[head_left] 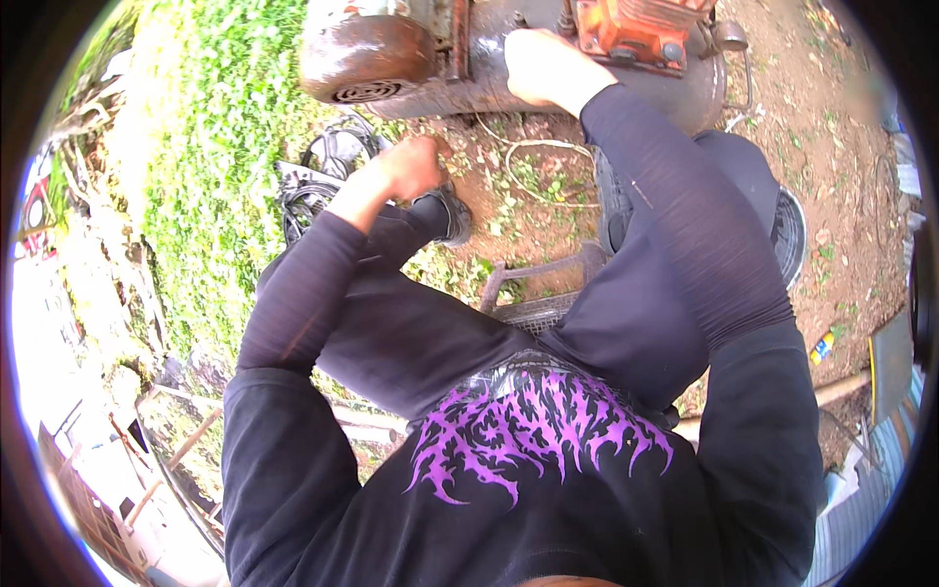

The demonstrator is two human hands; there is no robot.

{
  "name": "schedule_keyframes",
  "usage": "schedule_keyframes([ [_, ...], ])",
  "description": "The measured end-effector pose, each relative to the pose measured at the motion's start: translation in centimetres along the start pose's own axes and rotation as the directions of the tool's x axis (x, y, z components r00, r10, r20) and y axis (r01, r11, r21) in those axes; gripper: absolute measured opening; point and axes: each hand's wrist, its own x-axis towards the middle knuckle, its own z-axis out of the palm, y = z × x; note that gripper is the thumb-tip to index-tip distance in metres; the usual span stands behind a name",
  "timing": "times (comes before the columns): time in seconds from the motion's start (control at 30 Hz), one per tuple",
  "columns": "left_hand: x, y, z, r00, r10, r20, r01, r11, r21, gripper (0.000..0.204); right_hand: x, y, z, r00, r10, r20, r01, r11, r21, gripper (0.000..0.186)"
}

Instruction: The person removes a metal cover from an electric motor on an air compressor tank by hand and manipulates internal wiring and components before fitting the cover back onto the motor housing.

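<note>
An old air compressor stands ahead of me, its rusty grey tank (484, 90) lying across the far side. On the tank sit a brown, worn motor (370, 51) at the left and an orange pump head (641, 29) at the right. My right hand (550, 70) is over the tank between them, closed; glare and the hand itself hide what its fingers grip, if anything. My left hand (413, 166) hangs before the tank, curled into a fist above my shoe. Whatever lies inside that fist is hidden.
Black cables or hoses (311, 191) lie in a heap left of my left foot. A pale cord (548, 145) loops on the soil between my feet. A bucket (788, 235) stands beyond my right leg. A low stool (533, 303) shows between my thighs.
</note>
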Motion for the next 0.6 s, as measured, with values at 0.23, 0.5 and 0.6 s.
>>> schedule_keyframes([
  [0.23,-4.7,3.2,-5.8,0.977,-0.087,-0.194,0.012,0.934,-0.357,0.042,3.3,-0.6,1.8,0.994,0.086,-0.063,-0.081,0.994,0.074,0.015],
  [0.5,2.4,2.6,-0.2,0.935,-0.331,-0.129,-0.05,0.238,-0.97,0.024,4.9,1.3,6.8,0.888,0.457,0.049,-0.404,0.726,0.556,0.008],
  [0.6,4.3,3.2,1.9,0.908,-0.392,-0.145,-0.217,-0.146,-0.965,0.028,5.5,1.7,7.8,0.86,0.426,0.28,-0.492,0.55,0.675,0.009],
])
